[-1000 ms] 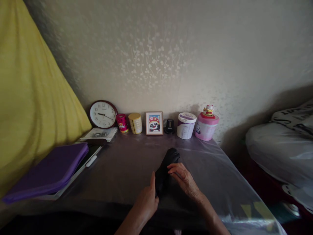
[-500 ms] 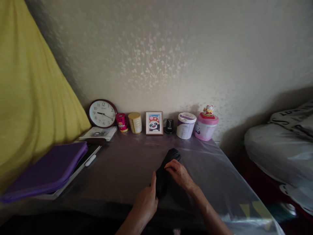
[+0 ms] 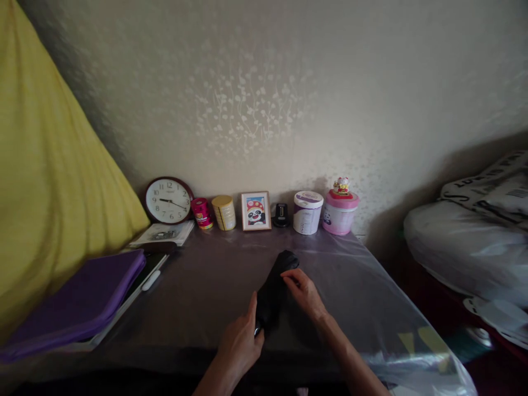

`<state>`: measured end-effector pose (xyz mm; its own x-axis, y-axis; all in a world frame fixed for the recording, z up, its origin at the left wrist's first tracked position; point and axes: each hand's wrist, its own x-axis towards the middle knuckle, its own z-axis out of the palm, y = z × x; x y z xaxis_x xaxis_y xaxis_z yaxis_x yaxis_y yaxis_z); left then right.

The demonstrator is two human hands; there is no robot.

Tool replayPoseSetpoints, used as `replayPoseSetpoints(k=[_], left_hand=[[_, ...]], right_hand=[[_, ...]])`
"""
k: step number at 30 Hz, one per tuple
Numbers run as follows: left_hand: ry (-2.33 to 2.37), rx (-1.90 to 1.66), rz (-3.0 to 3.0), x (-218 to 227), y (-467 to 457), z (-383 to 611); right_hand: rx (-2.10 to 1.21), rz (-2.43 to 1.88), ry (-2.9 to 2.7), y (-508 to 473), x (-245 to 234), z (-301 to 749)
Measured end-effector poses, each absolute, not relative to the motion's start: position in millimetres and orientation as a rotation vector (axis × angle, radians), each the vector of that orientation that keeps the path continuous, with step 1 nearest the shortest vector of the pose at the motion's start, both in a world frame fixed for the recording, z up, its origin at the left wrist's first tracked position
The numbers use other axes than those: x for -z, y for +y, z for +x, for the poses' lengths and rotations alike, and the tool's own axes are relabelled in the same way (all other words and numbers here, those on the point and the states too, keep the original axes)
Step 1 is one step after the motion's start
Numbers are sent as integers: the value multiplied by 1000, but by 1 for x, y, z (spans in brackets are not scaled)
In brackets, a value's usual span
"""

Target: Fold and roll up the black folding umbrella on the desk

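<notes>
A black folded umbrella (image 3: 272, 294) lies slanted above the near middle of the table, its fabric bunched and its far end pointing away to the right. My left hand (image 3: 242, 338) is closed around its near end, thumb along the side, and a small shiny piece shows by the fingers. On the right side of the fabric, my right hand (image 3: 303, 291) pinches at the edge with thumb and forefinger. The other fingers of that hand are curled. Whether the umbrella touches the table is hard to tell.
Along the wall stand a clock (image 3: 168, 201), a pink can (image 3: 202, 213), a yellow can (image 3: 224, 213), a panda picture frame (image 3: 256, 212), a black object (image 3: 281, 214) and two tubs (image 3: 308, 213). A purple folder (image 3: 78, 300) lies left on the plastic-covered table (image 3: 198, 297).
The view has shifted slightly. The umbrella has turned a little in my left hand, and a shiny piece now shows at its near end. My right hand still pinches the fabric.
</notes>
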<state>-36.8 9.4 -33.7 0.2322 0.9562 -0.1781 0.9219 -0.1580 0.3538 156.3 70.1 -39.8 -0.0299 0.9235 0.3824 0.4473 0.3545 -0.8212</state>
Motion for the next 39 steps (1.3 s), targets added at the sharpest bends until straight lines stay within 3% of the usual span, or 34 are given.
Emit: replayPoseSetpoints(k=[5, 9, 19, 27, 39], left_hand=[[1801, -162, 2200, 30, 3, -41], [1805, -264, 2236, 31, -1, -37], [1862, -237, 2351, 45, -4, -25], [1832, -308, 2369, 46, -5, -27], [1820, -391, 2456, 60, -3, -30]], right_hand=[[-960, -1323, -1210, 66, 60, 185], [-990, -1279, -1152, 60, 67, 187], [-655, -1234, -1487, 60, 44, 126], [-227, -1513, -1801, 61, 34, 96], [-135, -1712, -1782, 70, 36, 89]])
